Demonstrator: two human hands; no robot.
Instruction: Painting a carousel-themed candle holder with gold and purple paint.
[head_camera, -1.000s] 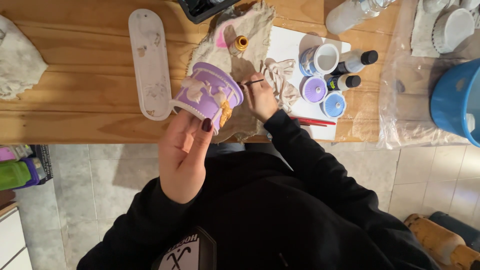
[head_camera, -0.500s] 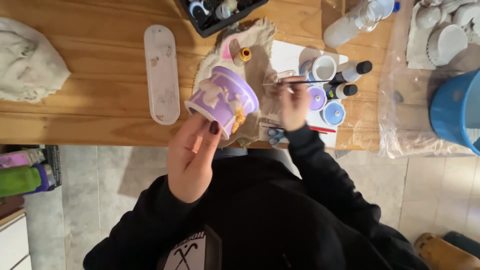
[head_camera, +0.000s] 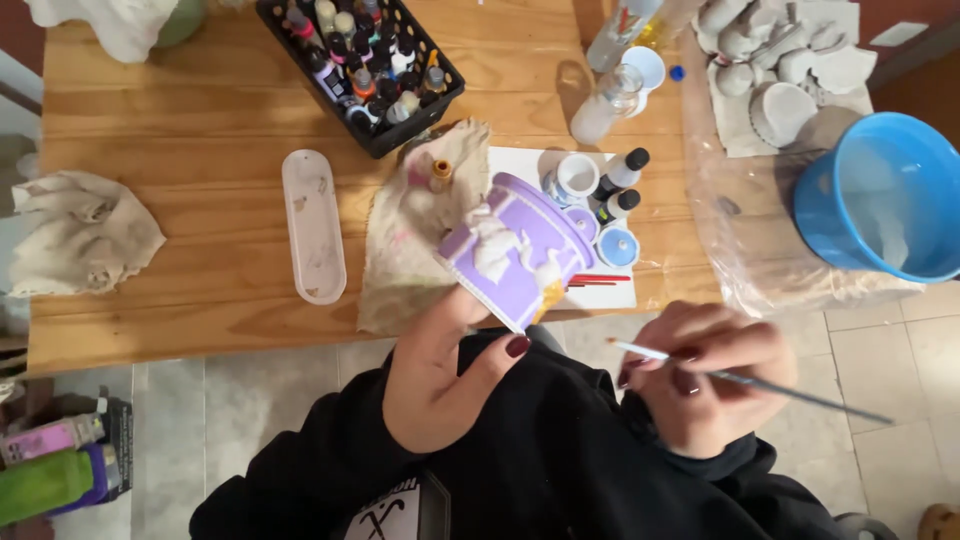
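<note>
Bottom of purple pot (head_camera: 520, 255) hidden behind left hand (head_camera: 440, 375); brush (head_camera: 740, 378) tip thin, paint colour on it can't tell, handle end blurs over floor. L hand fingers curled up round pot from below, thumb on its side, holding it tilted over table (head_camera: 200, 140) edge, above stained cloth (head_camera: 415, 235). R hand (head_camera: 705, 385) pinched shut on brush near lap, apart from pot.

The left hand (head_camera: 440, 375) is raised with its palm facing up and toward the body, fingers hidden, thumb pressed up, gripping. The right hand (head_camera: 705, 375) is curled shut just beside it, fingertips pinched, both wrists in black sleeves.
</note>
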